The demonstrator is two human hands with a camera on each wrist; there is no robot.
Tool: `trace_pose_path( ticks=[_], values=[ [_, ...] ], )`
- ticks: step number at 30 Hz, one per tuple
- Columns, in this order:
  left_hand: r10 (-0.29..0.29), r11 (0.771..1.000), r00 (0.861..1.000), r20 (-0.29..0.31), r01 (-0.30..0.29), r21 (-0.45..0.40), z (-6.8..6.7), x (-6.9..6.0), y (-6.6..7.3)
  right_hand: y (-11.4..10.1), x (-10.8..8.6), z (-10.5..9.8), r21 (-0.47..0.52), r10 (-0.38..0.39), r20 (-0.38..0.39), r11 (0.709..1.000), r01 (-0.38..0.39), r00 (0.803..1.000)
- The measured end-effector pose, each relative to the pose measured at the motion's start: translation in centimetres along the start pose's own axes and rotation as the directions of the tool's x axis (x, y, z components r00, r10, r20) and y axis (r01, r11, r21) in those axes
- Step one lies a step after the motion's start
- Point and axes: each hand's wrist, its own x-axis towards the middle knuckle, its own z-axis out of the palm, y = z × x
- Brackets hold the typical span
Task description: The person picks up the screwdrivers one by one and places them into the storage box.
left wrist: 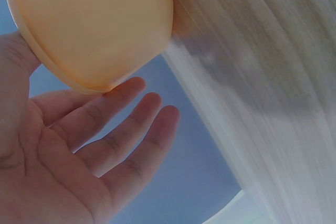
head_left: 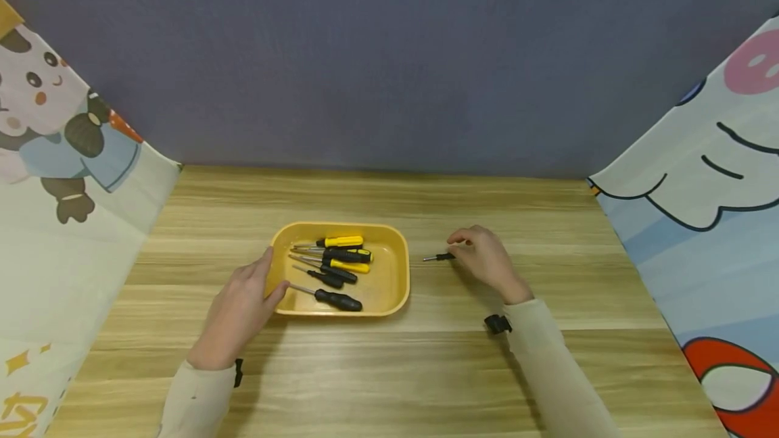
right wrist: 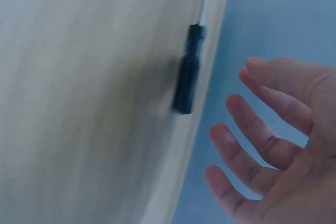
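At the left end of a yellow plastic tray (head_left: 389, 276), my left hand (head_left: 240, 303) holds the rim, thumb over the near left corner and fingers along the outside. The left wrist view shows the tray's underside (left wrist: 94, 24) beside the fairly straight fingers (left wrist: 152, 140). My right hand (head_left: 487, 262) hovers over a small black-handled screwdriver (head_left: 439, 257) lying right of the tray, its shaft towards the tray. In the right wrist view a gap separates the loosely bent fingers (right wrist: 252, 156) from the screwdriver (right wrist: 188, 77).
Several screwdrivers lie in the tray, some with yellow handles (head_left: 343, 241) and some black, including a larger black-handled screwdriver (head_left: 337, 300) near the front wall. A wood-grain table (head_left: 389, 384) lies beneath. Behind it stands a grey-blue partition (head_left: 389, 73); printed cartoon panels (head_left: 730, 235) flank both sides.
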Motion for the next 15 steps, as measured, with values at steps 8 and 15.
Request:
trace_pose_path(
  ticks=[8, 15],
  values=[
    [0.007, 1.0, 1.0, -0.003, -0.007, 0.005, 0.0, 0.0, 0.0, 1.5, -0.3, 0.6, 0.002, 0.022, 0.041, 1.0, -0.022, 0.999],
    [0.011, 1.0, 1.0, 0.0, -0.011, 0.007, -0.1, 0.0, 0.0, 2.0, -0.2, 1.1, -0.028, 0.032, 0.056, 0.999, -0.03, 0.998]
  ],
)
